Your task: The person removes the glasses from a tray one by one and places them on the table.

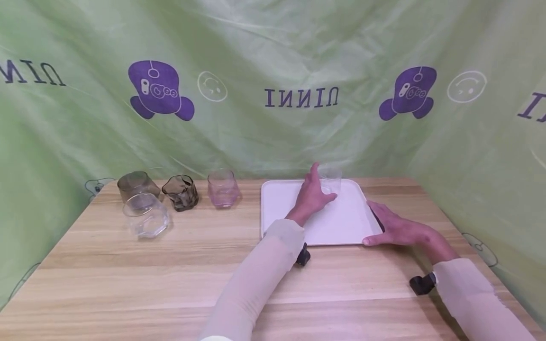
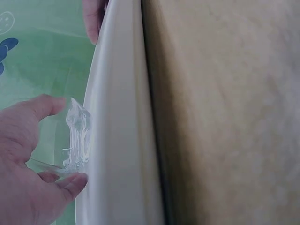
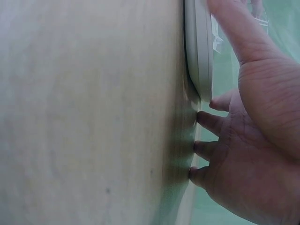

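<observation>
A clear drinking glass stands on the far part of a white rectangular tray. My left hand holds the glass, thumb on one side and fingers on the other. The left wrist view shows the faceted base of this glass against the tray. At the tray's near right corner rests my right hand, its thumb by the front edge and its fingers along the right side. In the right wrist view the fingers are spread, touching the tabletop beside the tray corner.
Left of the tray stand a pinkish glass, a dark wavy glass, a smoky grey-brown glass and another clear glass in front. All are on the wooden table. A green printed curtain hangs behind and at both sides.
</observation>
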`<state>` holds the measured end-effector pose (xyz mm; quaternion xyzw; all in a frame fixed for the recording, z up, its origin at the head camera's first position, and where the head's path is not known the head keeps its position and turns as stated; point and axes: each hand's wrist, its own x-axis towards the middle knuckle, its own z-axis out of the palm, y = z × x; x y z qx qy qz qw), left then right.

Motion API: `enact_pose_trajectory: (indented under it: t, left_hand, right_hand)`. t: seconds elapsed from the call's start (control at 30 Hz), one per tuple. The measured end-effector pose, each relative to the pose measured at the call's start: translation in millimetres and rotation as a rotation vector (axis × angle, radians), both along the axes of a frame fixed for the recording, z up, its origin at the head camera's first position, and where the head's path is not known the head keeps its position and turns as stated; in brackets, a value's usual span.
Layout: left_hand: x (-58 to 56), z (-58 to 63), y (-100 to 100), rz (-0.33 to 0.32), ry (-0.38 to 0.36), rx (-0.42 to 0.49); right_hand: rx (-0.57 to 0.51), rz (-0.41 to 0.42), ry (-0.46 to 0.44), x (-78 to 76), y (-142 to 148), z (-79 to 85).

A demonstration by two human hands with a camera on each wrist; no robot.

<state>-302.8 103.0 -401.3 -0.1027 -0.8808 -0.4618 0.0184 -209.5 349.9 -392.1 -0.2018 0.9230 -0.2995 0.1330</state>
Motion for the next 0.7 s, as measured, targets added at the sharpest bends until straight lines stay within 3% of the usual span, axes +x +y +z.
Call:
enact_pose_trajectory:
  t: [0.7]
  left_hand:
    - [-1.2,-2.7,1.9,0.019,0.007,0.037]
  right_hand:
    - [0.004,-0.007,0.002,0.1,1.4,0.0]
